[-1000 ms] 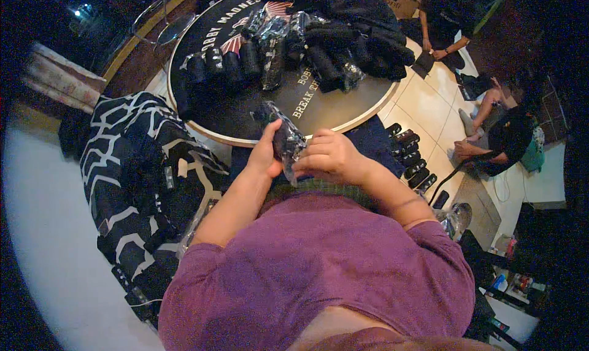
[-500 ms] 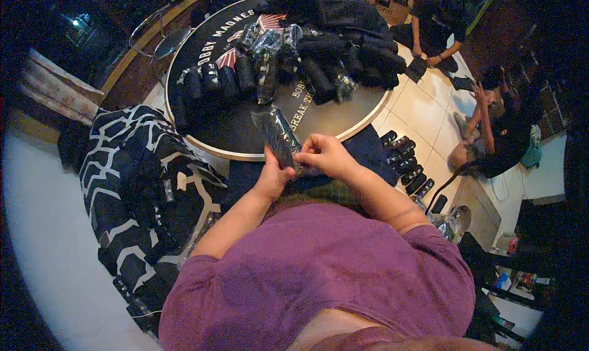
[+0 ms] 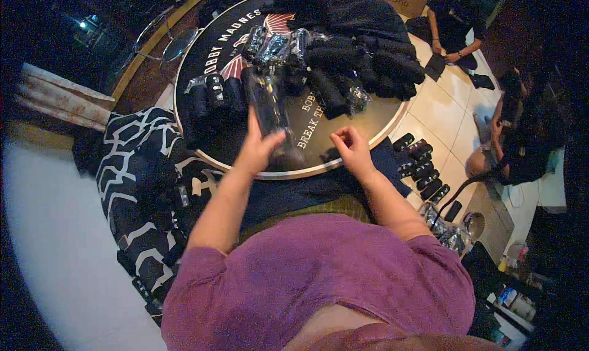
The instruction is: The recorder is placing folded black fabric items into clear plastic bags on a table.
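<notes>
My left hand (image 3: pixel 259 151) grips a black rolled cloth bundle (image 3: pixel 267 108) in a clear plastic sleeve over the round table (image 3: pixel 331 165); motion smears the packet. My right hand (image 3: pixel 351 148) is apart from it, above the table's near edge, with thumb and fingertips pinched together. Whatever they hold, if anything, is too small to make out. Past the left hand, several black rolls (image 3: pixel 215 94) stand side by side, some in clear wrapping. A heap of wrapped packets (image 3: pixel 276 47) lies at the table's middle.
A pile of black cloth (image 3: pixel 368 29) covers the table's far right. More packed rolls (image 3: pixel 423 167) lie in rows on the tiled floor. Patterned black-and-white fabric (image 3: pixel 138 185) drapes at left. Two people sit at right; one handles black cloth (image 3: pixel 435 67).
My left hand has carried the packet forward over the table, toward the rolls. My right hand has let go of the packet and moved away to the right.
</notes>
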